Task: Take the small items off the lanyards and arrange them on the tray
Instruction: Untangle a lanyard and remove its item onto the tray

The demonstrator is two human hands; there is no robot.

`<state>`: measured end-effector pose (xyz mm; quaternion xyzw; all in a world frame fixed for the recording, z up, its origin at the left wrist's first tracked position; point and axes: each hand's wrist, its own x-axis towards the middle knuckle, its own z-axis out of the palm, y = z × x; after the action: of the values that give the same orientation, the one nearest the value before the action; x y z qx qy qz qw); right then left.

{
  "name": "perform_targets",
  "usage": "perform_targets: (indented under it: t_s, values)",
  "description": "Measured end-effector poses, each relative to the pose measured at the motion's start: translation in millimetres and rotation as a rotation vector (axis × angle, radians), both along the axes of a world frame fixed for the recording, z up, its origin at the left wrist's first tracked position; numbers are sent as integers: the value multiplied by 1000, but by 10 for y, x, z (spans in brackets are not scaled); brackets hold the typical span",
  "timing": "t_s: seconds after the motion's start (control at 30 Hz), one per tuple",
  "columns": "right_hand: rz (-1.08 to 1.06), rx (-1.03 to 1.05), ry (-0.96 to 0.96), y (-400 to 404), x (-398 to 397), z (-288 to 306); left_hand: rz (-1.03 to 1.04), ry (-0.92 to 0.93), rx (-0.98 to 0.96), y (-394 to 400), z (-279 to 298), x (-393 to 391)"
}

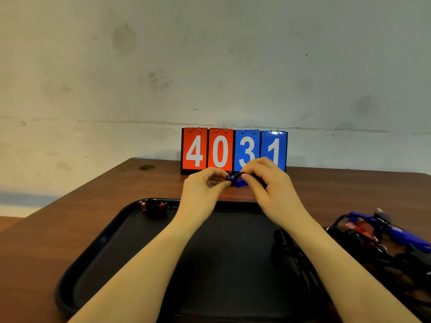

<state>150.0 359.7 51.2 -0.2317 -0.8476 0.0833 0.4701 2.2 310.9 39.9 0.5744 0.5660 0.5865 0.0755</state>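
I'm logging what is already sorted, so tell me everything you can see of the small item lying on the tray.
The small item looks black with red parts at its left and right ends, glossy like plastic. It lies at the far left corner of the black tray, close to the rim, apart from both hands. Nothing visibly touches it but the tray. Its exact shape is too blurred to tell.
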Motion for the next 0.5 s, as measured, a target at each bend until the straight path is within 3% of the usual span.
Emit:
perform_targets:
  t_s: [0.23, 0.5]
  values:
    - [-78, -14, 112, 75, 4, -52, -31, 145, -50, -11, -7, 9]
    - [92, -512, 363, 139, 102, 18, -156, 232, -84, -72, 40, 18]
